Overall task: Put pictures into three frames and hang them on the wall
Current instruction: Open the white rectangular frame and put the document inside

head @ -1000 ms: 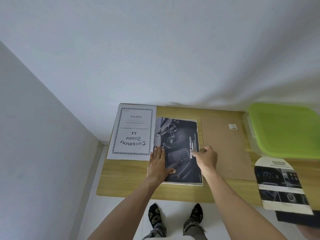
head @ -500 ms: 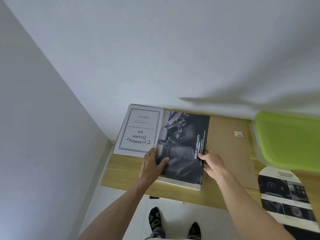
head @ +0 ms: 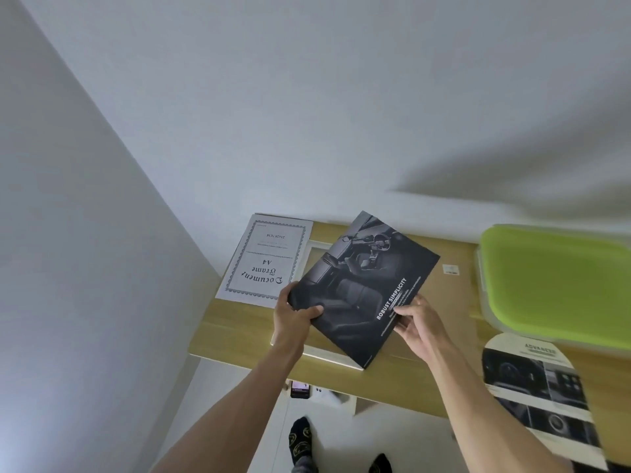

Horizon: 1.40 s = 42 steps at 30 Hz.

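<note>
A dark car-interior picture (head: 362, 285) with the words "ROBUST SIMPLICITY" is lifted off the wooden table (head: 239, 322) and turned at an angle. My left hand (head: 295, 312) grips its left corner, thumb on top. My right hand (head: 415, 319) pinches its lower right edge. Under the picture a white frame (head: 321, 353) lies flat, mostly hidden; only its corners show. A white "Document Frame A4" insert sheet (head: 268, 257) lies to the left. A brown backing board (head: 440, 302) lies to the right.
A clear box with a green lid (head: 553, 281) stands at the right of the table. Another printed car picture (head: 539, 390) lies at the table's right front edge. White walls close in behind and on the left. My feet in dark socks (head: 300, 442) stand on the floor below.
The dark picture has been lifted off the frame and rotated clockwise. My left hand went from pressing flat on it to gripping its corner; my right hand keeps hold of the edge.
</note>
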{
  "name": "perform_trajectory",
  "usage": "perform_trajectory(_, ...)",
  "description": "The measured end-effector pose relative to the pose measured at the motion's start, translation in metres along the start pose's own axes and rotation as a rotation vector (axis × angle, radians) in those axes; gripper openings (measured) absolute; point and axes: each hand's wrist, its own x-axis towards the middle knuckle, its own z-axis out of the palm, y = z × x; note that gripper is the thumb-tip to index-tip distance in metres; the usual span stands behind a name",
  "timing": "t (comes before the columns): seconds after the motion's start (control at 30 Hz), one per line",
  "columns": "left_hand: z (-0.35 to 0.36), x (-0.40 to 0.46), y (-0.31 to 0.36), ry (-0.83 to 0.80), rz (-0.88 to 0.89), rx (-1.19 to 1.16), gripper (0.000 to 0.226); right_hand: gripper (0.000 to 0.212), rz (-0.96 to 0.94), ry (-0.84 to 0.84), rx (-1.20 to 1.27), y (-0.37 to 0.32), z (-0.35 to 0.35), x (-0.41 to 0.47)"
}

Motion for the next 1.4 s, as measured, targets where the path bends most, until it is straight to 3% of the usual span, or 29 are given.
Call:
perform_trajectory(0.13, -0.008, -0.008, 0.010, -0.089, 0.034, 0.085, 0.068, 0.032, -0.038, -0.008, 0.030, -0.026, -0.037, -0.003)
perform_trajectory(0.2, -0.017, -0.009, 0.013, -0.154, 0.051, 0.149, 0.067, 0.046, -0.049, 0.008, -0.010, -0.040, -0.055, -0.004)
perform_trajectory(0.37, -0.026, -0.009, 0.030, -0.312, 0.061, 0.333, 0.066, 0.083, -0.043, -0.052, -0.390, -0.064, -0.089, -0.017)
perform_trajectory(0.5, -0.020, -0.002, 0.042, -0.401, 0.027, 0.360, 0.085, 0.072, -0.008, -0.146, -0.722, -0.064, -0.089, -0.028)
perform_trajectory(0.6, -0.012, 0.004, 0.039, -0.300, -0.026, 0.269, 0.090, 0.061, -0.072, -0.088, -0.655, -0.052, -0.089, -0.032)
perform_trajectory(0.7, -0.004, 0.003, 0.030, -0.233, -0.037, 0.207, 0.071, 0.056, -0.100, -0.002, -0.574, -0.042, -0.089, -0.042)
perform_trajectory(0.9, 0.015, -0.016, 0.007, -0.356, 0.016, 0.390, 0.049, 0.051, -0.096, 0.095, -0.525, -0.027, -0.106, -0.063)
perform_trajectory(1.07, 0.045, -0.012, -0.020, -0.335, 0.028, 0.454, 0.024, 0.048, -0.096, 0.251, -0.518, -0.017, -0.149, -0.087)
perform_trajectory(1.4, 0.154, -0.047, -0.072, -0.445, 0.018, 0.667, 0.016, 0.048, -0.095, 0.452, -0.674, -0.025, -0.265, -0.116)
